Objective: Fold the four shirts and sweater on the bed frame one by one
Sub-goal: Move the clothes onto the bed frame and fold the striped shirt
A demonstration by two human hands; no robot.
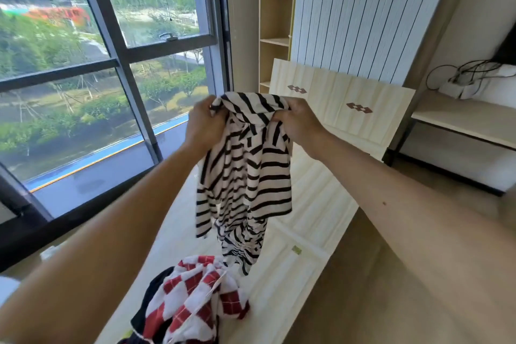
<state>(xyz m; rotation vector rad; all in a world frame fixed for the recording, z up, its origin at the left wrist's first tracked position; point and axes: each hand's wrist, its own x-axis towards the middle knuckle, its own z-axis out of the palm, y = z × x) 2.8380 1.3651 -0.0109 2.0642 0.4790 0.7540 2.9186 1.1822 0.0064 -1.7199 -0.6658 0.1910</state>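
no readable text, labels or numbers

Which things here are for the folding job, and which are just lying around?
For the job:
striped shirt, held up by left hand and right hand
red checked sweater in the pile
bed frame

Just lying about:
cables
shelf
bookcase

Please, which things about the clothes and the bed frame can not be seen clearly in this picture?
Head view only:
- The pile: the bottom edge cuts it off, and the red and white garment covers what lies under, so the number of pieces cannot be counted.
- The striped shirt: bunched between left hand and right hand; its sleeves and collar are unclear.
- The bed frame: the shirt and arms hide parts.
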